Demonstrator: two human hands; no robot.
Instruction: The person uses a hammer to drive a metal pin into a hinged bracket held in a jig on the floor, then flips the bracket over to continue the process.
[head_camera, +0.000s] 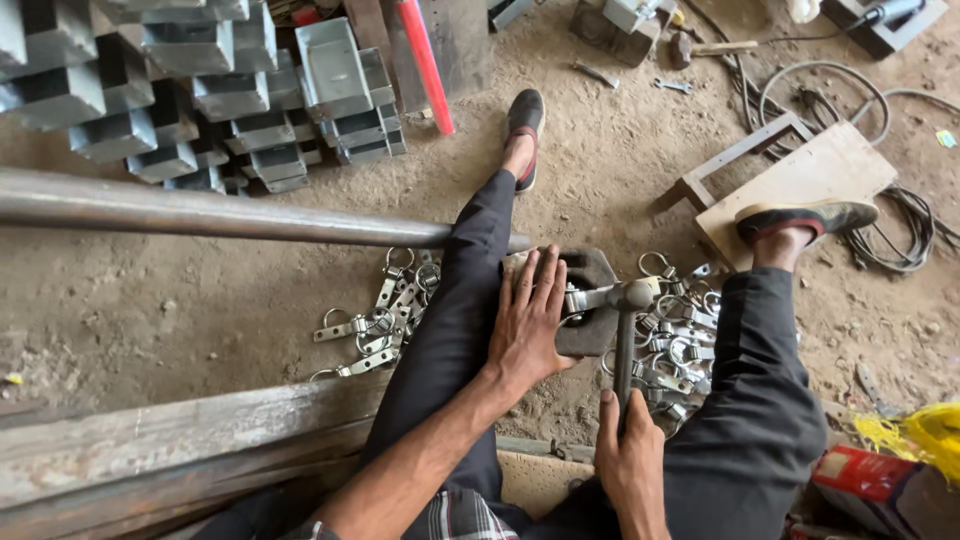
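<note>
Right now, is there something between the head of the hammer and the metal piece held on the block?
Nothing visible stands between them. The hammer head is right beside the small metal piece on the dark block. The left hand presses there with its fingers close by; the right hand grips the handle.

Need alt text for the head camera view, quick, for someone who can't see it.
A seated person's right hand grips a hammer whose head rests on a small metal clamp on a dark block, which the left hand steadies. Piles of metal clamps lie on the dirt floor beside both legs, near a long pipe.
</note>
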